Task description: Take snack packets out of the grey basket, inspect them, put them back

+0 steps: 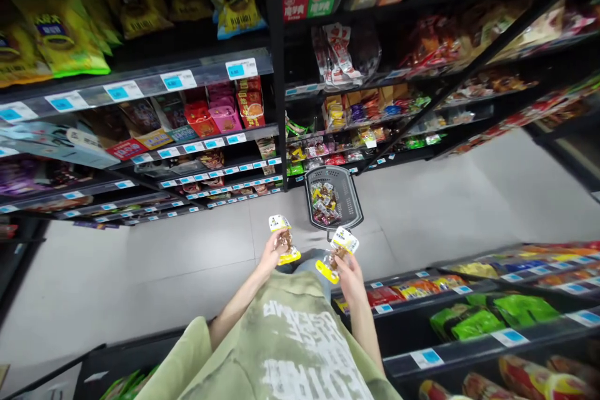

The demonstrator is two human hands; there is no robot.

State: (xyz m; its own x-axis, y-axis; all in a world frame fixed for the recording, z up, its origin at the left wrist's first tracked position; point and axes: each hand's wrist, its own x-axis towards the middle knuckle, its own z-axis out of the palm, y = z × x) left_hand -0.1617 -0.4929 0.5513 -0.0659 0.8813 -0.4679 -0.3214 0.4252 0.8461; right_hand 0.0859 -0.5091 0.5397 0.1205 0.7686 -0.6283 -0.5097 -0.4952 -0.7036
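Observation:
My left hand (273,250) is closed on a small snack packet (285,242) with a white top, a clear middle showing brown food and a yellow bottom edge. A similar snack packet (338,252), tilted, is gripped by my right hand (349,267) at its side edge. Both hands are in front of my body at about waist height, apart from each other. Beyond them on the floor stands a dark grey shopping basket (356,203). Several small snack packets (327,201) in yellow, brown and pink lie inside it, mostly toward its left side.
Shelves (215,72) of bagged and boxed snacks rise ahead and to the left. More shelving (445,350) with green and red packages stands close on my right and behind. Pale floor tiles (201,240) run along the aisle between them.

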